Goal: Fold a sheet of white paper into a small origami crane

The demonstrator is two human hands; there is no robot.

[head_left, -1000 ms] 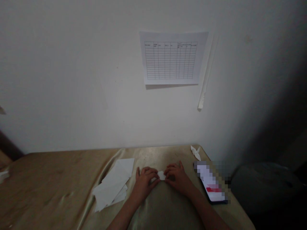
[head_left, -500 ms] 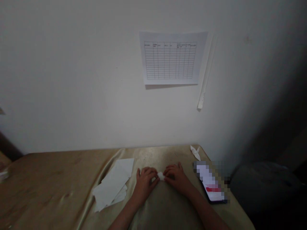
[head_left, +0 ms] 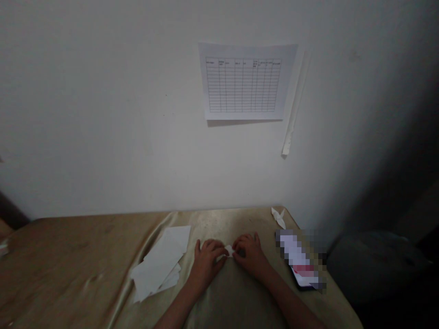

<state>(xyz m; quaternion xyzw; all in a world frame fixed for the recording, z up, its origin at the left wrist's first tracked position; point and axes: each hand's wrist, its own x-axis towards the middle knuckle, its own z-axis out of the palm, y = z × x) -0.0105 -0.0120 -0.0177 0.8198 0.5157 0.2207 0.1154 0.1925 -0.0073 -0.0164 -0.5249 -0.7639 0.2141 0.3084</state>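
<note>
A small piece of folded white paper [head_left: 229,250] lies low over the cloth-covered table between my two hands. My left hand [head_left: 210,257] pinches its left side with thumb and fingertips. On the other side, the thumb and fingers of my right hand [head_left: 249,253] close on its right edge. The fingertips cover much of the paper, so its exact shape is hard to make out. To the left of my left hand lies a loose stack of white paper sheets [head_left: 163,260], fanned unevenly.
A phone [head_left: 302,262] with a lit, partly pixelated screen lies right of my right forearm. Behind it, near the table's back corner, sits a folded paper figure [head_left: 279,218]. A printed table sheet [head_left: 245,84] and a narrow white strip [head_left: 295,109] are on the wall behind the table [head_left: 78,256].
My right hand has shifted slightly left, closer to my left hand, and its fingers cover more of the folded paper. The left hand has barely moved.
</note>
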